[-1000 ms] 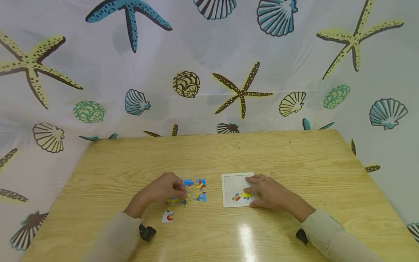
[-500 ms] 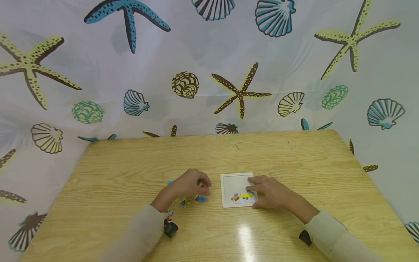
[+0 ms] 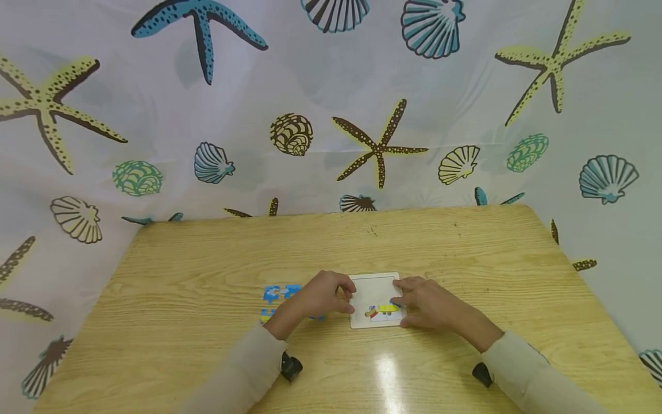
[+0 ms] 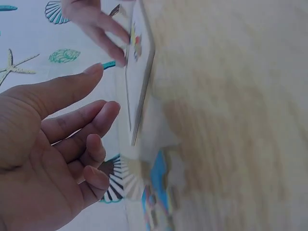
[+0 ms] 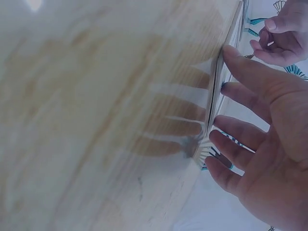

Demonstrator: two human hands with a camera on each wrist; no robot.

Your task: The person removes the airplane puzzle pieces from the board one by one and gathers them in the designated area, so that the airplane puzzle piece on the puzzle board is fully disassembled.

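A shallow white puzzle tray lies on the table, with a few joined pieces showing a yellow and red picture in its lower right part. My right hand rests over the tray's right side; in the right wrist view its thumb and fingers touch the edge. Beside the left rim hovers my left hand. In the left wrist view that hand has loosely bent fingers, the thumb apart from them, and nothing between. Loose blue jigsaw pieces lie left of it, partly hidden by the forearm.
The wooden table reaches back to a white cloth printed with starfish and shells. A small dark device sits at the left wrist and another at the right.
My left hand has moved right from above the loose pieces to the tray's left rim. The right hand stays at the tray, shifted very slightly.
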